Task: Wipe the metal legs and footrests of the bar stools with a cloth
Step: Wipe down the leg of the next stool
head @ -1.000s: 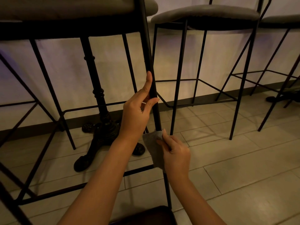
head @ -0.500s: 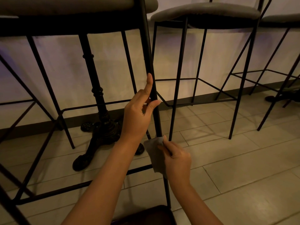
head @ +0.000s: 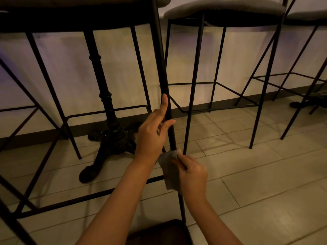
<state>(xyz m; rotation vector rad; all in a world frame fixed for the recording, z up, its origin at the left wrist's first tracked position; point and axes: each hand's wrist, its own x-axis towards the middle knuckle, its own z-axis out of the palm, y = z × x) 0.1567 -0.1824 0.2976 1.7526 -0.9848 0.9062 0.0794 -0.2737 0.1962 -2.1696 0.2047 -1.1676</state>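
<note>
Head view, left to right: a stool (head: 74, 16) stands nearest, its seat at the top edge and its black footrest (head: 99, 193) running low across the tiled floor (head: 265, 174). Behind it rises an ornate table base (head: 109, 135) with splayed feet.

One front leg (head: 161, 68) of that stool runs down the middle of the frame, and both hands work on it. The left hand (head: 152, 135) holds the leg partway down: the index finger lies straight up along the metal while the thumb presses across it from the near side; the other fingers are curled behind. Just below it, the right hand (head: 192, 172) grips a grey cloth (head: 169, 167), fingers and thumb curled round it and closing it about the same leg, just above where the footrest meets it. The cloth's loose end hangs to the left of the right hand, close under the left wrist.

Right of the hands stands a second stool (head: 224, 7) with thin legs, well apart from the hands, and a third (head: 306, 15) shows at the right edge. A dark object (head: 159, 232) sits at the bottom edge; I cannot tell what it is.
</note>
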